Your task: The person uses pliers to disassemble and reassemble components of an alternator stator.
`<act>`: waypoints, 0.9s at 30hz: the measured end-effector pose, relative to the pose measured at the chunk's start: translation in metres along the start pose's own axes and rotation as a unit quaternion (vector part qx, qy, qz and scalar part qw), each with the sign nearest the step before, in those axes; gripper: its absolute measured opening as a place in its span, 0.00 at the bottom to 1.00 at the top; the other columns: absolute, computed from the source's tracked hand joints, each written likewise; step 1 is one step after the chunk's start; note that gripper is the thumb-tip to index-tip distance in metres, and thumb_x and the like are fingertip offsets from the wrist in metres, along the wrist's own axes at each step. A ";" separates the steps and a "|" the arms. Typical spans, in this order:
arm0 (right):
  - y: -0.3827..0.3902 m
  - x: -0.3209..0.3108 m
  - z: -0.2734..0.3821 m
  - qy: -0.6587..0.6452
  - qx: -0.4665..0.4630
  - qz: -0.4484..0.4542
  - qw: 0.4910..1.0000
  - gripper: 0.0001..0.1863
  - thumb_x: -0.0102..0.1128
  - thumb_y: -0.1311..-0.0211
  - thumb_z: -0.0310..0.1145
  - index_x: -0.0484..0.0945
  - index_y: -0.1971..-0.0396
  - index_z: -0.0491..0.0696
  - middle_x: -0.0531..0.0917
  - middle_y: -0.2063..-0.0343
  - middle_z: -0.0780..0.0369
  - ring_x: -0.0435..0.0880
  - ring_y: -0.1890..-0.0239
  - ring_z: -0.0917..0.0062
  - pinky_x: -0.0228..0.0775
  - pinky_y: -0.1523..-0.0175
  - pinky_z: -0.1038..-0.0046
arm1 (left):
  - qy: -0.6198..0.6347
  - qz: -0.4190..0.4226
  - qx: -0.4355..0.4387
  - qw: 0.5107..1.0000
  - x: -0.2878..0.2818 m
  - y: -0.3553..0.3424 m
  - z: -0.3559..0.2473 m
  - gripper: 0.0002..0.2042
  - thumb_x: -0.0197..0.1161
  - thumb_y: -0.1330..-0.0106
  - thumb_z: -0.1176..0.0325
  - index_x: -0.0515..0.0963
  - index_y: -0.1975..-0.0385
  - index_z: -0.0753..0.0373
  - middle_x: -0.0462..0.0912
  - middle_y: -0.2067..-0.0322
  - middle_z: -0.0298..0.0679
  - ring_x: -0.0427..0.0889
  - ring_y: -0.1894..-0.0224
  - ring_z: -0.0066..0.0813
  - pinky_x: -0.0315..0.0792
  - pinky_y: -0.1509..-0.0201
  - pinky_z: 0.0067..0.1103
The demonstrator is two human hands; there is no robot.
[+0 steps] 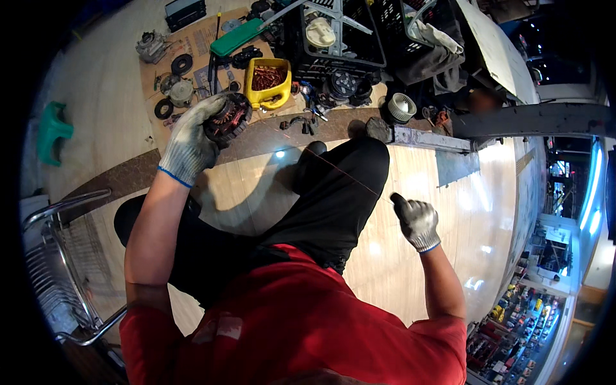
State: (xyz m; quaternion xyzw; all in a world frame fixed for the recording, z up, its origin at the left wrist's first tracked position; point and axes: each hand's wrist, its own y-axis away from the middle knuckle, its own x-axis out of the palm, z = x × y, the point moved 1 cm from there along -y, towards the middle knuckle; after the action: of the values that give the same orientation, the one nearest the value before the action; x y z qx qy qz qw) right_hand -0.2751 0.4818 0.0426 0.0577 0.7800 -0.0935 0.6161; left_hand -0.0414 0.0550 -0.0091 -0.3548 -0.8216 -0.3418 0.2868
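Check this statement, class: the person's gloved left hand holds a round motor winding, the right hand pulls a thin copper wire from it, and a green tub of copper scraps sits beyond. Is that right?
Not quite. The tub of copper scraps is yellow, not green, as the head view shows. The rest stands: the gloved left hand holds the round motor winding, and the right hand pulls the thin copper wire.

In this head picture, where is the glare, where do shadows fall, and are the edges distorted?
Head view: bright glare patches lie on the glossy wooden floor at the right; the person's legs cast a soft shadow on the floor between them; the left hand holding the motor coil is sharp, and so is the right hand; straight lines bend near the dark fisheye rim.
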 end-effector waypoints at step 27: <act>-0.221 -0.005 0.125 -0.607 0.031 0.213 0.765 0.22 0.57 0.35 0.44 0.78 0.48 0.44 0.83 0.59 0.51 0.82 0.57 0.61 0.72 0.49 0.67 | -0.194 0.107 -0.033 0.975 0.041 0.017 0.002 0.28 0.62 0.41 0.64 0.68 0.42 0.72 0.80 0.54 0.46 0.84 0.56 0.30 0.81 0.49 0.25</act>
State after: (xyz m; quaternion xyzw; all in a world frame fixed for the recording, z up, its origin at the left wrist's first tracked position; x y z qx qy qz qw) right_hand -0.2001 0.2395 0.0362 0.1725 0.2082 0.0004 0.9627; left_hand -0.0527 0.0813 0.0251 -0.5096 -0.8071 -0.2609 0.1447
